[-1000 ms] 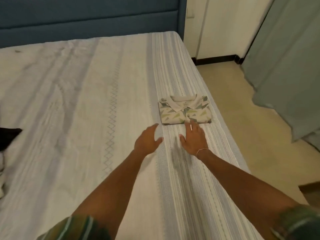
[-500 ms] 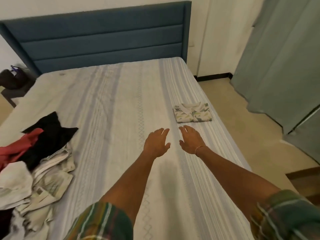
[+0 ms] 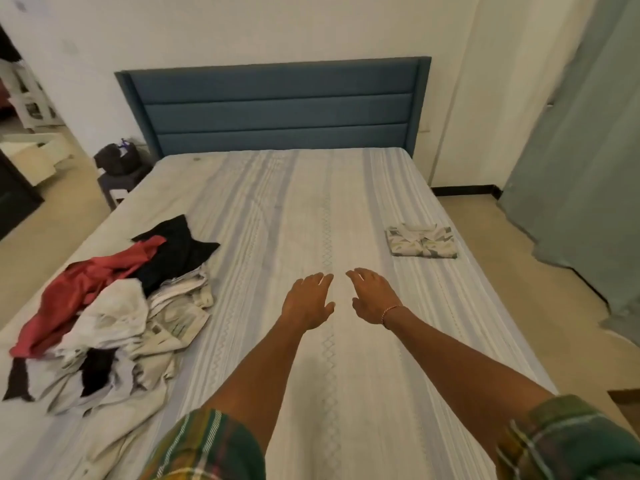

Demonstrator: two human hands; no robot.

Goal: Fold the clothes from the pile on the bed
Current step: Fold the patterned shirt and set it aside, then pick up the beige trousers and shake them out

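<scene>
- Head view looks down a bed [image 3: 277, 220] covered in a pale striped sheet, with a blue padded headboard [image 3: 277, 105] at the far end.
- Left hand [image 3: 306, 301] is stretched out over the middle of the bed, palm down, its grip spread and relaxed, holding nothing.
- Right hand [image 3: 372, 297] is just beside it, also palm down with fingers loosely extended and nothing in its grip; a thin bracelet [image 3: 389, 312] circles the wrist.
- Whether either palm touches the sheet cannot be told.
- Pile of clothes [image 3: 104, 323] lies unfolded on the near left part of the bed, well apart from both hands; it includes a red garment [image 3: 79, 289], a black garment [image 3: 173, 251] and several crumpled white and cream pieces.
- Folded patterned shirt [image 3: 420, 241] sits flat near the right edge of the bed, farther away than the hands, collar facing the headboard.
- Plaid sleeves [image 3: 207, 448] cover both upper arms at the near edge.
- Dark bag [image 3: 116, 159] rests on a small stool beside the far left corner of the bed.
- Grey-green curtain [image 3: 581, 168] hangs on the right.
</scene>
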